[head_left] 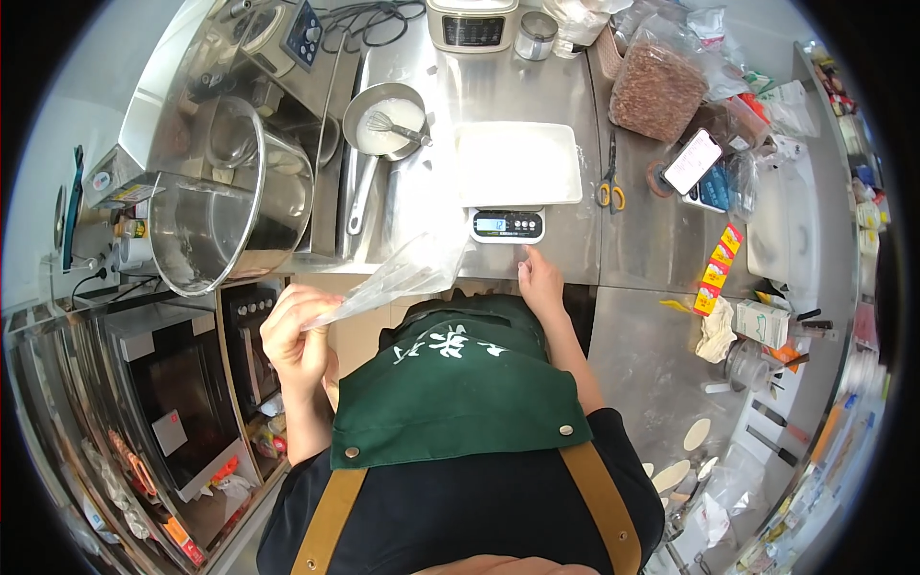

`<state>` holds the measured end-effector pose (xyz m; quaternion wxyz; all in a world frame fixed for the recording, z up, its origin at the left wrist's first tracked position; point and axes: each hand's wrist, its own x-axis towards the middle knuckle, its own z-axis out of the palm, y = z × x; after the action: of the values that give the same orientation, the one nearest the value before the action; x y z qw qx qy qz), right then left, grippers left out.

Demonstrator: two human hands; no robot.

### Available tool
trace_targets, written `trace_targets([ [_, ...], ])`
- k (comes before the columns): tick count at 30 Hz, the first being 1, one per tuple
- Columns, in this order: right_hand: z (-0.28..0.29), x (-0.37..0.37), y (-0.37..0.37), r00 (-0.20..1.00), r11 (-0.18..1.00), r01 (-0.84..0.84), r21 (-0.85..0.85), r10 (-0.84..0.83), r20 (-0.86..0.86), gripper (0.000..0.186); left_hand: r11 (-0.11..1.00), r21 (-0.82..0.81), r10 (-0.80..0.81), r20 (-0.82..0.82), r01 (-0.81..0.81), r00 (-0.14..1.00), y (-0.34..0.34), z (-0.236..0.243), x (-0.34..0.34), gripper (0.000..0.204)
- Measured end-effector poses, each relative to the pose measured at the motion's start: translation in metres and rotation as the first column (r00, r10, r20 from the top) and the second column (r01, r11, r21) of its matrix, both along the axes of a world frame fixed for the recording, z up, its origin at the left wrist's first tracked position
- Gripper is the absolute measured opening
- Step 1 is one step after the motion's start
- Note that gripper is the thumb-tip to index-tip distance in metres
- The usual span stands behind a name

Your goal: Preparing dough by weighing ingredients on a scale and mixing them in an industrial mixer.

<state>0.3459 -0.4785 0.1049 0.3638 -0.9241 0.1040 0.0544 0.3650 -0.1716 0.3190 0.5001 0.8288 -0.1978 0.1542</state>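
My left hand [302, 331] pinches the corner of a clear plastic bag [407, 278], which stretches up to the right onto the steel counter. My right hand [542, 285] holds nothing; its index finger points forward at the front edge of a digital kitchen scale [508, 225]. Whether the fingertip touches the scale, I cannot tell. The scale's display is lit. A white rectangular tray [517, 163] covers the rear of the scale. Left of the tray, a saucepan [385, 120] of white liquid has a whisk [388, 125] in it.
A big mixing bowl [259, 163] stands at the left. Orange-handled scissors [610, 192] lie right of the tray, then a phone [692, 161] and a bag of brown crumbly food [658, 88]. A rice cooker [472, 29] and a metal can [536, 35] are at the back.
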Motion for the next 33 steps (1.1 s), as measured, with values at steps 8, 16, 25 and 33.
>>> trace_targets([
  [8,0.052,0.047,-0.018,0.954,0.987,0.079,0.137,-0.115,0.278,0.017,0.999,-0.008,0.042,0.037,-0.041,0.998,0.004,0.0,-0.008,0.005],
  [16,0.094,0.09,-0.041,0.982,0.999,-0.021,-0.03,0.026,0.185,0.016,0.992,-0.034,0.123,0.051,-0.121,0.991,0.013,-0.002,-0.025,0.005],
  [25,0.023,0.03,-0.029,0.961,0.929,-0.244,-0.279,0.194,-0.197,0.042,0.98,-0.008,0.2,0.031,-0.2,0.979,0.016,-0.007,-0.037,0.007],
  [33,-0.001,0.031,-0.022,0.949,0.927,-0.209,-0.311,0.115,-0.295,0.055,0.978,-0.019,0.21,0.021,-0.21,0.977,0.013,-0.007,-0.035,0.007],
])
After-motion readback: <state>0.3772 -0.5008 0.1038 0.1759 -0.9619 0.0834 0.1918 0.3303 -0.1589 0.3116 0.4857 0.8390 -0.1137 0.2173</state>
